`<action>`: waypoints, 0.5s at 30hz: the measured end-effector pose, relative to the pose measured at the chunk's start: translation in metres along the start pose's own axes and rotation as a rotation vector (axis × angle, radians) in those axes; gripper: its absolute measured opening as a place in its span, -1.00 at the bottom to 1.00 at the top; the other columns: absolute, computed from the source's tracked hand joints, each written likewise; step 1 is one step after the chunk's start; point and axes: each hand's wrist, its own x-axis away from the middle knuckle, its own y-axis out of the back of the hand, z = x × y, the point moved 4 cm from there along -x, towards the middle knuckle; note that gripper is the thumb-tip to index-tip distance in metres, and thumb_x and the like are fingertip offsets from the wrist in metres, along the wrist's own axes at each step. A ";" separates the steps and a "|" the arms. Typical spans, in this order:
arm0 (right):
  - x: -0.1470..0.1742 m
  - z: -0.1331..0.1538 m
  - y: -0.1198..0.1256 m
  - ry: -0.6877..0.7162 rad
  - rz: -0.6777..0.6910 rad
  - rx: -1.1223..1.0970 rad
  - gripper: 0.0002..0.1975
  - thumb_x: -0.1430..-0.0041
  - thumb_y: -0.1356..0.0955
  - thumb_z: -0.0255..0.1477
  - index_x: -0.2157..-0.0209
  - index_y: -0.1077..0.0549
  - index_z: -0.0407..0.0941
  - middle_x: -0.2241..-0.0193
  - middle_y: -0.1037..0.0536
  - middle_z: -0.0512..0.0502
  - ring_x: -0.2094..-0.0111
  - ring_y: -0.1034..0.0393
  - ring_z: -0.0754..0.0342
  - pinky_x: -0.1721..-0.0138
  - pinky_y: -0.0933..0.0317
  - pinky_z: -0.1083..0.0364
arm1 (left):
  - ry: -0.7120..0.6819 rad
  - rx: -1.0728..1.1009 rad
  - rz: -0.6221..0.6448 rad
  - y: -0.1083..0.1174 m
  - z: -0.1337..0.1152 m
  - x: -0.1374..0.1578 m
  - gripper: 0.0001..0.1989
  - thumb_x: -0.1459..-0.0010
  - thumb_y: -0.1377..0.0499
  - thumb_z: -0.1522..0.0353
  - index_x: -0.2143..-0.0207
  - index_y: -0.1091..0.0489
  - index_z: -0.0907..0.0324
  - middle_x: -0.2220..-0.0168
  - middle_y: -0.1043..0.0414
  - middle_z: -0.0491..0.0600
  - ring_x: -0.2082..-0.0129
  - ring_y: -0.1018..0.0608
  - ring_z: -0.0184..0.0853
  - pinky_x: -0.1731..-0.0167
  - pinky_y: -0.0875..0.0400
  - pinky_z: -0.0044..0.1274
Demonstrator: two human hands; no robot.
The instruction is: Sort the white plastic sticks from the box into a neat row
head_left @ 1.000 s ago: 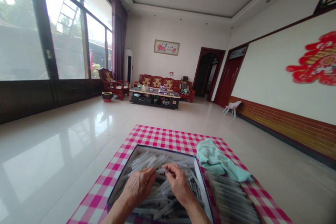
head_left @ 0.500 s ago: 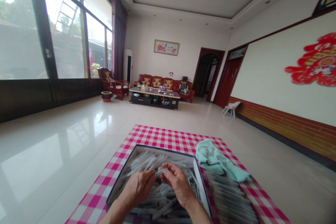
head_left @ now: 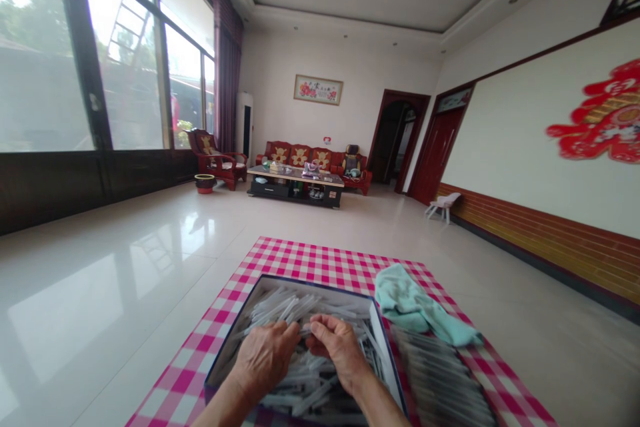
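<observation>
A blue-edged box (head_left: 313, 282) holds a loose heap of thin translucent plastic sticks (head_left: 280, 307), some with dark parts. Above the heap, my left hand (head_left: 267, 353) and my right hand (head_left: 340, 350) meet with their fingertips almost touching. Between them is a small piece of a translucent plastic stick (head_left: 305, 329), pinched from both sides; most of it is hidden by the fingers. Right of the box lies a row of similar slender sticks (head_left: 440, 377), blurred, on a dark base.
A mint-green cloth (head_left: 410, 300) lies crumpled at the right on the pink checked tablecloth (head_left: 200, 347). Farther off across the tiled floor are a low coffee table (head_left: 295, 177), a red sofa (head_left: 300, 153) and a small pale chair (head_left: 443, 205).
My fingertips have drawn closer together, and less of the stick shows between them. My left hand has turned slightly, showing more of its back.
</observation>
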 end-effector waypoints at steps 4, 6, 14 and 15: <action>-0.002 -0.003 0.000 -0.032 -0.007 -0.055 -0.58 0.24 -0.53 -0.19 0.34 -0.51 -0.14 0.45 -0.61 -0.02 0.48 -0.49 0.07 0.40 -0.35 0.10 | -0.008 -0.102 -0.019 0.001 -0.003 -0.001 -0.75 -0.21 0.04 0.45 0.27 -0.42 0.07 0.42 -0.49 -0.03 0.45 -0.54 -0.28 0.55 -0.22 -0.54; -0.002 -0.005 0.000 -0.061 0.006 -0.096 -0.58 0.24 -0.54 -0.21 0.33 -0.50 -0.14 0.45 -0.61 -0.01 0.49 -0.49 0.08 0.40 -0.35 0.11 | -0.022 -0.132 -0.013 0.003 -0.004 -0.001 -0.75 -0.22 0.04 0.45 0.26 -0.42 0.08 0.42 -0.48 -0.04 0.44 -0.55 -0.26 0.54 -0.22 -0.53; -0.003 -0.007 0.002 -0.052 0.045 -0.093 -0.62 0.18 -0.53 -0.23 0.33 -0.50 -0.15 0.51 -0.59 0.02 0.48 -0.49 0.11 0.39 -0.34 0.13 | -0.039 -0.132 0.025 0.005 -0.005 -0.002 -0.75 -0.25 0.05 0.43 0.23 -0.42 0.08 0.41 -0.48 -0.05 0.43 -0.55 -0.29 0.54 -0.22 -0.55; -0.004 -0.007 0.003 -0.051 0.046 -0.087 -0.62 0.17 -0.52 -0.23 0.33 -0.50 -0.14 0.50 -0.59 0.02 0.47 -0.49 0.10 0.39 -0.34 0.13 | -0.036 -0.134 0.025 0.005 -0.005 -0.002 -0.75 -0.25 0.06 0.43 0.23 -0.41 0.08 0.41 -0.48 -0.06 0.43 -0.55 -0.29 0.54 -0.23 -0.55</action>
